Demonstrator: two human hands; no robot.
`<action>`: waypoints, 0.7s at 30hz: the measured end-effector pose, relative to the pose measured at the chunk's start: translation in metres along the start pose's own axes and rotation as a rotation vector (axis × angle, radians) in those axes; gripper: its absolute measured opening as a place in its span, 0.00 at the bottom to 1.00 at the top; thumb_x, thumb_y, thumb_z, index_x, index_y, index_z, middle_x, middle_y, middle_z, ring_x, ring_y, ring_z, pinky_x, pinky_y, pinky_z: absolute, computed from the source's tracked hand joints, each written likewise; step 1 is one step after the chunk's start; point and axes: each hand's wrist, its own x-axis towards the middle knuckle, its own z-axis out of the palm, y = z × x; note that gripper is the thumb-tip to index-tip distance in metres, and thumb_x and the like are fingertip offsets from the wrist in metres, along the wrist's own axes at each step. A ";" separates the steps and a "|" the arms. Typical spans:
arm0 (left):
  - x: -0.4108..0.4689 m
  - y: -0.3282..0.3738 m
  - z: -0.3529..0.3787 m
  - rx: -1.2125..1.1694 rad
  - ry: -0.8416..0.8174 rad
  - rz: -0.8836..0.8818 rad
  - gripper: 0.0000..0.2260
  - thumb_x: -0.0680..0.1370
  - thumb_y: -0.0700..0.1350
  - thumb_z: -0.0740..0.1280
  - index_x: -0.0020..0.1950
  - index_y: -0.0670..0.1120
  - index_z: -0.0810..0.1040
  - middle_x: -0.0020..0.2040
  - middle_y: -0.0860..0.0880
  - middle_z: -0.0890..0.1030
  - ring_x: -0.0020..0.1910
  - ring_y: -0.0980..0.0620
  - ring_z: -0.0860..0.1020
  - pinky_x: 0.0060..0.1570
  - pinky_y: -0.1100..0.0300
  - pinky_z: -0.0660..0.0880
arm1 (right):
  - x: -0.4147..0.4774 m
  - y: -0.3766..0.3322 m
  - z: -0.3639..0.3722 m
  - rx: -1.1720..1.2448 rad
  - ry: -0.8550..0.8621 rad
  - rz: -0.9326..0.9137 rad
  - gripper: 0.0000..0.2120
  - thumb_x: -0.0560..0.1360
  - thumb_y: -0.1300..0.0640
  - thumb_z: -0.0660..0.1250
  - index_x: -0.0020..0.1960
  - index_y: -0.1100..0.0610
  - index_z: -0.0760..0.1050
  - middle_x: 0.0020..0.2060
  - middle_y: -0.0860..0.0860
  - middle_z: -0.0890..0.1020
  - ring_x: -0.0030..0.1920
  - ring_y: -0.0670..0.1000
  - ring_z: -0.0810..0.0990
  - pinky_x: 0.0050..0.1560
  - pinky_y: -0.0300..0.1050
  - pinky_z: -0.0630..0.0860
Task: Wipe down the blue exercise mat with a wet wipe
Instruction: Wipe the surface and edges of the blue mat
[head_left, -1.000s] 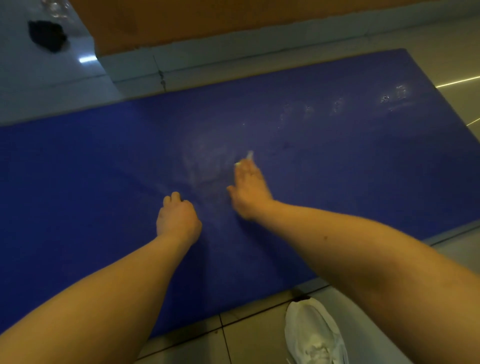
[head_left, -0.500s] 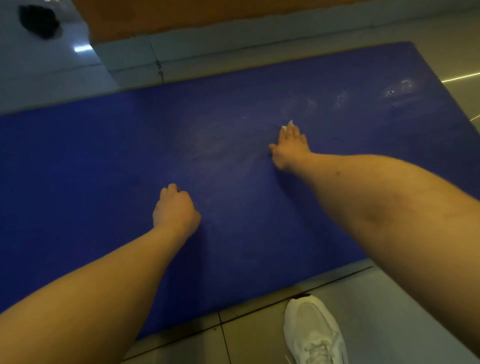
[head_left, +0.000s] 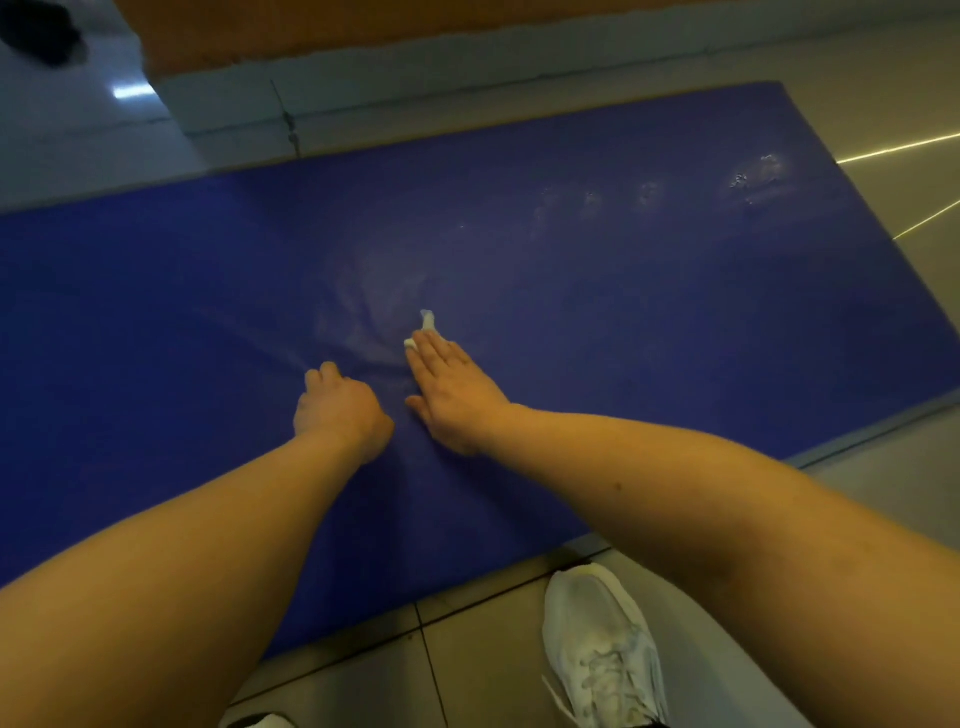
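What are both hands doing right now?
Left hand: closed fist on the blue exercise mat, holding nothing visible.
Right hand: open, flat fingers pressing the white wet wipe.

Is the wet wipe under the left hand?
No, the wet wipe pokes out from under the right hand; the left hand shows none.

Left grip (head_left: 340, 410) fisted, right grip (head_left: 454, 392) flat with fingers straight.

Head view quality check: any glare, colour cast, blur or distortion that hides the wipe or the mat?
Head view: dim, with a warm orange cast; glare streaks on the floor tiles at right; wet sheen toward the far right of the blue mat; the wide-angle lens slightly bows the mat's edges; the wet wipe under the right hand is a little soft but readable.
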 end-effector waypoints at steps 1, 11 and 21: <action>-0.002 0.003 0.000 0.001 -0.017 -0.009 0.21 0.82 0.48 0.61 0.71 0.37 0.70 0.75 0.42 0.58 0.70 0.41 0.63 0.67 0.48 0.70 | -0.006 0.006 -0.003 0.012 -0.003 0.024 0.34 0.86 0.45 0.50 0.82 0.61 0.41 0.81 0.57 0.41 0.81 0.55 0.38 0.81 0.53 0.43; -0.051 0.013 0.030 0.040 -0.041 0.103 0.24 0.83 0.48 0.60 0.76 0.41 0.62 0.80 0.42 0.55 0.76 0.39 0.57 0.70 0.45 0.65 | -0.109 0.109 0.010 0.110 0.119 0.488 0.33 0.86 0.47 0.52 0.82 0.62 0.44 0.81 0.58 0.39 0.81 0.57 0.41 0.80 0.53 0.48; -0.104 0.014 0.047 0.050 -0.079 0.209 0.20 0.82 0.47 0.58 0.73 0.42 0.66 0.75 0.42 0.63 0.73 0.39 0.61 0.67 0.45 0.68 | -0.129 0.015 0.042 0.202 0.011 0.433 0.36 0.85 0.47 0.54 0.81 0.65 0.40 0.80 0.61 0.36 0.79 0.62 0.31 0.81 0.58 0.45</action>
